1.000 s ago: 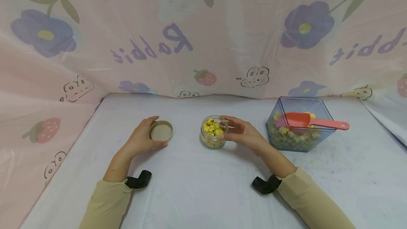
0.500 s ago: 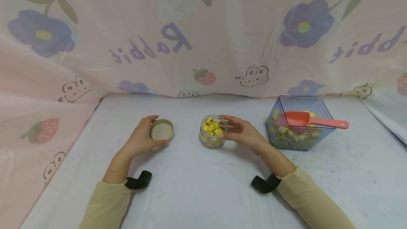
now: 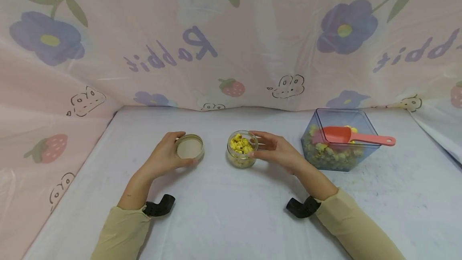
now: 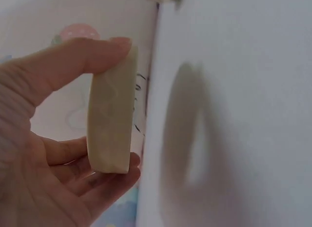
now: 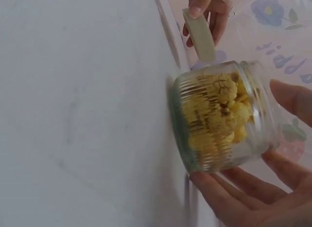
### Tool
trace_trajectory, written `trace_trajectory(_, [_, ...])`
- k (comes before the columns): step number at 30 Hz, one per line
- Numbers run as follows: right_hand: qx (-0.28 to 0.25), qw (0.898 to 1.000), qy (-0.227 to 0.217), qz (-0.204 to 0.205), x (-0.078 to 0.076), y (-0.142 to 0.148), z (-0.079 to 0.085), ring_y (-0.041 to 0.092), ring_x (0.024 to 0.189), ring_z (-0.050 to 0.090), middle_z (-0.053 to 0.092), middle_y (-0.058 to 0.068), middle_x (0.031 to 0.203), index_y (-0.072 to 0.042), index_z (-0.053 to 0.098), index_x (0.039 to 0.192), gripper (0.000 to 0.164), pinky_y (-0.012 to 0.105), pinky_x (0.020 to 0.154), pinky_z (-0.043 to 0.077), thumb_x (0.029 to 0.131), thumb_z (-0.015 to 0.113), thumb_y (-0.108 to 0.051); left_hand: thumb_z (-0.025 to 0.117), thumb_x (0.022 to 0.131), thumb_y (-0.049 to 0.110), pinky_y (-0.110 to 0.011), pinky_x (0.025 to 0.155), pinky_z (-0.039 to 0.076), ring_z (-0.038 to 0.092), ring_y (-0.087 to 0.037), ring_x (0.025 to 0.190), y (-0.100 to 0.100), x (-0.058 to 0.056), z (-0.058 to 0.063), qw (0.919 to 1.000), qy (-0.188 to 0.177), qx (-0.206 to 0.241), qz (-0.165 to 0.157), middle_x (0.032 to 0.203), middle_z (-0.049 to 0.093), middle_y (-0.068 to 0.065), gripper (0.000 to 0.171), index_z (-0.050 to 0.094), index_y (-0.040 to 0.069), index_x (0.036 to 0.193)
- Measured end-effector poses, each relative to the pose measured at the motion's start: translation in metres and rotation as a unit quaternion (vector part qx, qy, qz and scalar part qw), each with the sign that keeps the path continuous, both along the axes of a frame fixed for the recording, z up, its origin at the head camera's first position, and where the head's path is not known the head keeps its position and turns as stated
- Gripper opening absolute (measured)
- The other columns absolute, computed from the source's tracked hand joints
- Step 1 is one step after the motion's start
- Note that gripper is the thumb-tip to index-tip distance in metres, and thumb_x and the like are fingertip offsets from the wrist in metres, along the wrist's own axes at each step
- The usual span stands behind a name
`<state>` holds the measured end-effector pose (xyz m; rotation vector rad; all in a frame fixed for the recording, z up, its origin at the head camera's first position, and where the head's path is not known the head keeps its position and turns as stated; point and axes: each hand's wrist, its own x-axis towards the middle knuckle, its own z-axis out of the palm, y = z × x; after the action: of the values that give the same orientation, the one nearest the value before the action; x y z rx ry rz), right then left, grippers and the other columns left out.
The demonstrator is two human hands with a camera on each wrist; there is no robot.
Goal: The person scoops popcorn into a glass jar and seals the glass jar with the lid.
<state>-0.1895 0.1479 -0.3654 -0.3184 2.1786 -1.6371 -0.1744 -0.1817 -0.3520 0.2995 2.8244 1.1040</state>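
My left hand [image 3: 162, 156] grips a round, pale jar lid [image 3: 189, 148] by its edge, its hollow underside facing up toward the head camera. In the left wrist view the lid [image 4: 111, 122] is seen side-on between thumb and fingers, with its shadow lying apart on the table. To the right, a small glass jar [image 3: 242, 164] stands upright and uncovered, holding yellow popcorn [image 3: 241, 143]. My right hand [image 3: 279, 152] holds the jar from its right side. The right wrist view shows the fingers curved along the ribbed glass jar [image 5: 261, 114] and the thumb by its threaded rim.
A clear bluish square tub [image 3: 366, 125] of popcorn stands at the right, with a coral-pink scoop [image 3: 373, 138] laid across its top. Patterned sheets [image 3: 252, 51] rise behind and left of the white table [image 3: 223, 212]. Both wrists carry black camera mounts [image 3: 160, 206].
The left hand has carried the lid a little to the right, nearer the jar. My right hand and the jar have stayed in place.
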Motion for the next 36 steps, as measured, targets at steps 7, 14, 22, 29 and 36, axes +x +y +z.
trace_trajectory(7, [-0.002,1.0,0.007,0.007,0.001,0.001,0.001,0.038,0.136,0.038,0.04,0.018,0.148,-0.013,0.042,0.145,0.068,0.052,0.106,0.039,0.085,0.072,-0.019,0.084,0.07,0.02,-0.054,0.099,0.04,0.048,-0.036,0.12,0.011,0.003,0.004,0.9995,0.013,0.021,-0.018,0.133,0.048,-0.02,0.079,0.045,-0.003,0.134])
trace_trajectory(14, [0.0,1.0,0.0,0.003,0.001,0.0,0.002,0.038,0.136,0.038,0.04,0.018,0.149,-0.014,0.041,0.146,0.069,0.051,0.106,0.039,0.085,0.072,-0.02,0.087,0.068,0.02,-0.051,0.097,0.043,0.049,-0.033,0.117,0.022,0.002,0.004,0.9982,0.043,0.033,-0.025,0.13,0.051,-0.015,0.078,0.049,0.003,0.134])
trace_trajectory(22, [0.004,1.0,-0.005,0.001,0.001,0.001,0.004,0.038,0.137,0.037,0.038,0.017,0.15,-0.015,0.041,0.146,0.068,0.052,0.106,0.039,0.085,0.072,-0.02,0.086,0.069,0.021,-0.05,0.097,0.041,0.049,-0.032,0.116,0.035,0.0,0.009,0.9972,0.057,0.043,-0.022,0.13,0.05,-0.015,0.081,0.046,0.004,0.137])
trace_trajectory(29, [-0.001,1.0,0.001,0.004,0.002,0.0,0.005,0.038,0.136,0.038,0.039,0.018,0.149,-0.014,0.041,0.146,0.068,0.052,0.106,0.039,0.085,0.072,-0.019,0.085,0.068,0.017,-0.049,0.104,0.037,0.045,-0.031,0.124,0.047,-0.003,0.017,0.9955,0.05,0.078,-0.017,0.134,0.048,-0.016,0.084,0.041,0.0,0.137])
trace_trajectory(36, [0.004,1.0,0.003,0.004,0.001,0.0,0.004,0.038,0.135,0.04,0.04,0.018,0.148,-0.013,0.041,0.146,0.068,0.051,0.105,0.04,0.085,0.072,-0.019,0.085,0.067,0.013,-0.049,0.104,0.037,0.045,-0.031,0.124,0.054,-0.007,0.024,0.9941,0.059,0.088,-0.025,0.134,0.046,-0.016,0.084,0.04,0.0,0.137])
